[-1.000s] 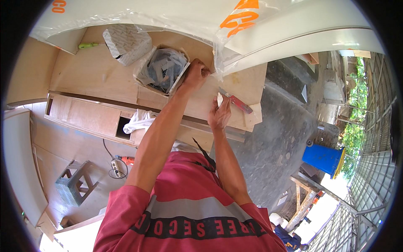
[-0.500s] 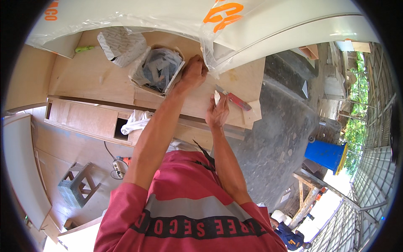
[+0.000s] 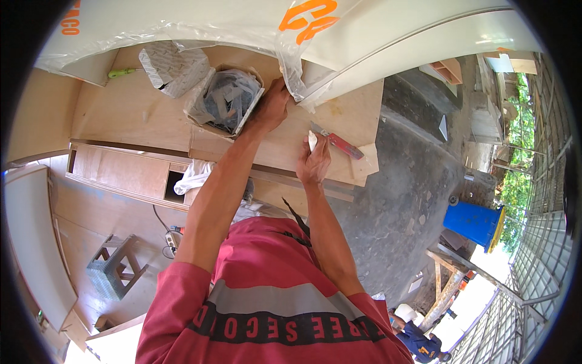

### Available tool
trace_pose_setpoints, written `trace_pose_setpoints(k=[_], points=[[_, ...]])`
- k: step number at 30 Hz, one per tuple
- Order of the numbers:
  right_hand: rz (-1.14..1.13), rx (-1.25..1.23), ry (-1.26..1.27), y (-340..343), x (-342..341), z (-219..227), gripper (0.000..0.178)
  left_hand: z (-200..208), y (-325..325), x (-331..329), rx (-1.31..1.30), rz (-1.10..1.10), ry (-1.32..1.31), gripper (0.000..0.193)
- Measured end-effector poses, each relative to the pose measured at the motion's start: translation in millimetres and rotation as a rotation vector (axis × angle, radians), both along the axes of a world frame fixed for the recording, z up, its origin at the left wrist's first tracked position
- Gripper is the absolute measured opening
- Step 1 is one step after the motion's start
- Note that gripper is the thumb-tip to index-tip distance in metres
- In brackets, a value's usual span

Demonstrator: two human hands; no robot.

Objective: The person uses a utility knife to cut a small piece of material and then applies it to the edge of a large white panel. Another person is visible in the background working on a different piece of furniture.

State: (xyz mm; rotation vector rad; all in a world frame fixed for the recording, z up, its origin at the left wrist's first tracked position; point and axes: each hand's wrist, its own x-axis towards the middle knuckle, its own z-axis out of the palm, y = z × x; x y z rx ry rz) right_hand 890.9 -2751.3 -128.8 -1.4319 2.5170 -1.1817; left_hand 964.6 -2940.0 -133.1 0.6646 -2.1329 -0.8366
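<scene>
Clear plastic film [image 3: 292, 67] hangs over the front corner of a large white panel [image 3: 388, 42]. My left hand [image 3: 273, 111] is closed at the film's lower end, beside the panel corner; its fingertips are partly hidden. A small white piece, maybe crumpled film or paper [image 3: 313, 141], is pinched in my right hand [image 3: 314, 162], low over the plywood surface [image 3: 348, 115]. Close against those fingers lies a red utility knife [image 3: 344, 146] with its blade out. An open cardboard box [image 3: 257, 100] holding plastic bags and small parts stands just left of my left hand.
A crumpled white paper package [image 3: 173, 68] and a green-handled tool [image 3: 123, 72] lie farther left. Below are a grey step stool [image 3: 112, 267] and a power strip [image 3: 171, 241]. At right stand a blue bin [image 3: 471, 221] and, lower, another person [image 3: 418, 340].
My left hand has shifted slightly left and downward, and the hanging film has moved left with it. My right hand and the knife stay nearly where they were.
</scene>
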Motion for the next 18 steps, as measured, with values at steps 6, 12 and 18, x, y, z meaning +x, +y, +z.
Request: trace_pose_setpoints(k=[6, 12, 18], points=[[0.023, -0.015, 0.038, 0, -3, -1, 0.024, 2, 3, -2, 0.077, -0.025, 0.021, 0.028], [0.025, -0.017, 0.034, 0, -1, 1, 0.024, 5, 3, -6, 0.112, 0.041, -0.08, 0.03], [0.014, -0.024, 0.054, -1, 1, 7, 0.025, 19, 4, -12, 0.197, 0.108, -0.08, 0.039]])
